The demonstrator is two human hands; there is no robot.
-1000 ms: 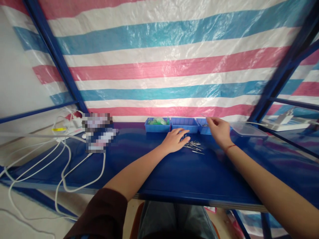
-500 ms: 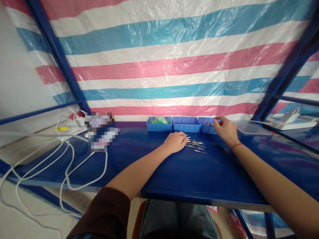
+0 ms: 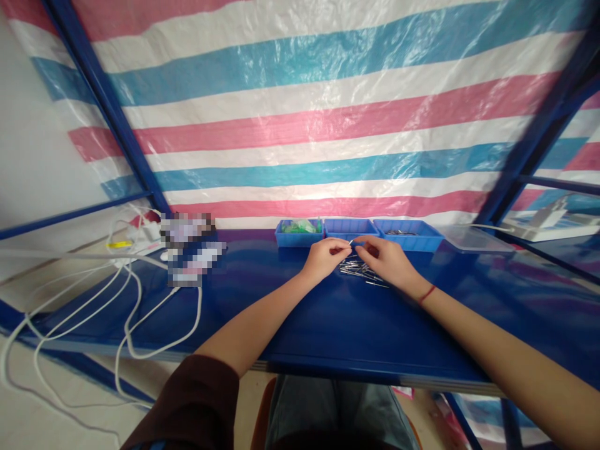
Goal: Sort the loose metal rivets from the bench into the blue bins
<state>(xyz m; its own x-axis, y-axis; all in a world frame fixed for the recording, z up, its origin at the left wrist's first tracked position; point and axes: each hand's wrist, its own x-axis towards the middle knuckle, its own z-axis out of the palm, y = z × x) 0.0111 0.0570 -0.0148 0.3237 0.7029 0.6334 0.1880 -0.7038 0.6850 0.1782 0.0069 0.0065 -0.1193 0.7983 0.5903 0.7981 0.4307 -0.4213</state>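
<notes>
Over far-mid bench [image 3: 300, 319], above far edge of loose metal pins [image 3: 360, 270], holds one small metal piece [image 3: 351, 242] pinched in L hand [image 3: 325, 257] fingertips. Seems to slant far-right, twd R hand [image 3: 387, 257], just beside. Nearest to L, touching; can't tell if gripped by R too. Approx. in line w/ blue mid bin [image 3: 351, 229], farther back.

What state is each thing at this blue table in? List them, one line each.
Left grip, pinched on a small metal pin
Right grip, at the same pin; closed or not, unclear
Loose metal pins, piled on the table
Left blue bin, open, holding green plastic
Middle blue bin, open, partly hidden
Right blue bin, open, holding metal pieces
Clear plastic lid, lying flat
White cables, loosely looped
Striped sheet, wrinkled
</notes>
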